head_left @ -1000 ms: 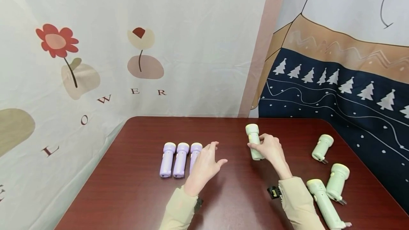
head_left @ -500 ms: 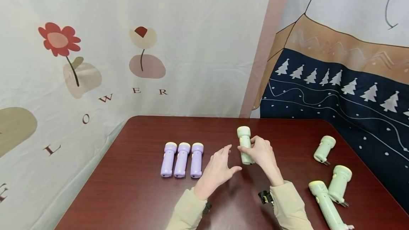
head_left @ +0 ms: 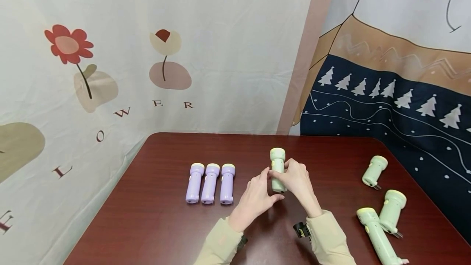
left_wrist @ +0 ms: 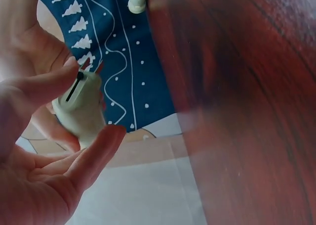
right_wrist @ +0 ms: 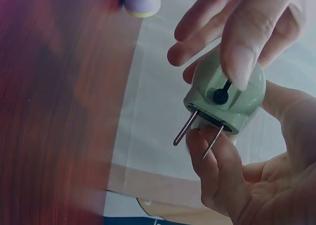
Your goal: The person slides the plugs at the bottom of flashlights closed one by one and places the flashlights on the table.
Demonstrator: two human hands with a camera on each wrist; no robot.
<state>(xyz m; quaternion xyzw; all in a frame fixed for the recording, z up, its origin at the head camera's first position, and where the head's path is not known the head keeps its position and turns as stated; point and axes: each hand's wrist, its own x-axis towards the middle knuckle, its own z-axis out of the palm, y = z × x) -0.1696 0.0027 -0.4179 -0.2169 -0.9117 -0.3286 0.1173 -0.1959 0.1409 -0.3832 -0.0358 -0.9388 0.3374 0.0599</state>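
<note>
A pale green flashlight (head_left: 277,158) is held above the table by my right hand (head_left: 297,181), thumb and fingers gripping its body, yellowish head pointing away. At its tail, two metal plug prongs (right_wrist: 185,127) stick out beside a black slider (right_wrist: 220,95), seen in the right wrist view. My left hand (head_left: 254,197) is at the flashlight's left side with fingers extended. Its thumb (right_wrist: 239,62) lies over the tail end by the slider; whether it presses is unclear. Left of it, three purple flashlights (head_left: 227,187) lie in a row, heads away, no prongs visible.
Three more green flashlights lie at the right: one far back (head_left: 374,171), one in the middle (head_left: 392,209) and one nearest (head_left: 379,236), all with prongs out. The dark red table (head_left: 154,224) meets printed curtains (head_left: 235,52) behind.
My right hand has carried the green flashlight left and slightly nearer. My left hand has moved right, away from the purple flashlights, to meet it.
</note>
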